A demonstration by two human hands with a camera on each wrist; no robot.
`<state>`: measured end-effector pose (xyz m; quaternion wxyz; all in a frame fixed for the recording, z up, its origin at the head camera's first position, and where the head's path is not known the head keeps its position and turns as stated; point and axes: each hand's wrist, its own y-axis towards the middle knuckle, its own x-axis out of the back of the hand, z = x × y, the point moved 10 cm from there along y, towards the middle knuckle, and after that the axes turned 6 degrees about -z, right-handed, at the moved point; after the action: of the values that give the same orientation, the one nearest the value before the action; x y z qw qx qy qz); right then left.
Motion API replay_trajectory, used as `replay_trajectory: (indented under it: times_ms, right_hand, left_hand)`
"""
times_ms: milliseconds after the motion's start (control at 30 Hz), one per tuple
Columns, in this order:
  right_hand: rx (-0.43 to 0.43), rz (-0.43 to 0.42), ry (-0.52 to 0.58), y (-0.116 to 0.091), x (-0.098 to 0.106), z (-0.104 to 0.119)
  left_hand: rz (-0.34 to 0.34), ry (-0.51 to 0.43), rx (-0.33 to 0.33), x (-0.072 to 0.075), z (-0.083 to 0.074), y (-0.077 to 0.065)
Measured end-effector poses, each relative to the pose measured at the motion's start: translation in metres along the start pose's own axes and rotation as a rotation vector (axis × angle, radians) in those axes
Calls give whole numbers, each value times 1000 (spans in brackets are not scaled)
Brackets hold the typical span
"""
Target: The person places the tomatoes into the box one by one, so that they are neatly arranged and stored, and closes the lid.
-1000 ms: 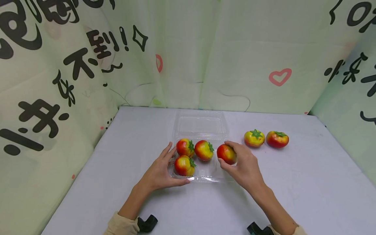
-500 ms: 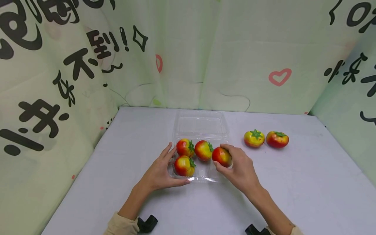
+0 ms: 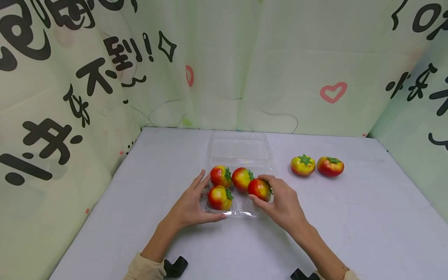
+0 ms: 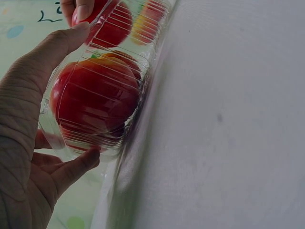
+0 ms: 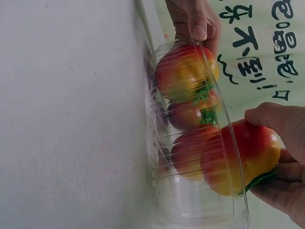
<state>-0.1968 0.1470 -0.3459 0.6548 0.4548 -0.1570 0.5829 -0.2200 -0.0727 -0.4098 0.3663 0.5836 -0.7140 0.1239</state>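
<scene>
Fruit (image 3: 258, 189), red-and-yellow, is in the right hand (image 3: 285, 202), thumb and fingers curled round it, over the right half of a clear container (image 3: 241, 212). From the head view I couldn't tell how low it sits, but the right wrist cam has part of it behind the ribbed wall and the rest poking above the rim. Same cam shows way more of its green leaf cap; up top you just get a sliver.

Left hand (image 3: 190, 204) is spread wide at the container corner, thumb along the side facing the tabletop's near edge, fingers along the side facing the left edge. Left wrist cam gives you the fingertips down by the plastic, which the head view hides.

Three more fruits (image 3: 219, 197) sit inside, two on the left and one beside the back-left one. Lid (image 3: 239, 147) is folded back almost to the far edge of the tabletop (image 3: 350, 225). Two loose fruits (image 3: 316, 166) sit toward the far right corner, with a wide strip of surface between them and the right edge.
</scene>
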Motion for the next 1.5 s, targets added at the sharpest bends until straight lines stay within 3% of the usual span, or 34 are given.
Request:
replay_trajectory:
  times_ms: [900, 1500]
  right_hand:
    - [-33, 82, 34, -5, -22, 2]
    - [14, 92, 54, -5, -31, 8]
  left_hand:
    - [11, -11, 10, -2, 2, 0]
    - [-1, 2, -12, -1, 0, 0]
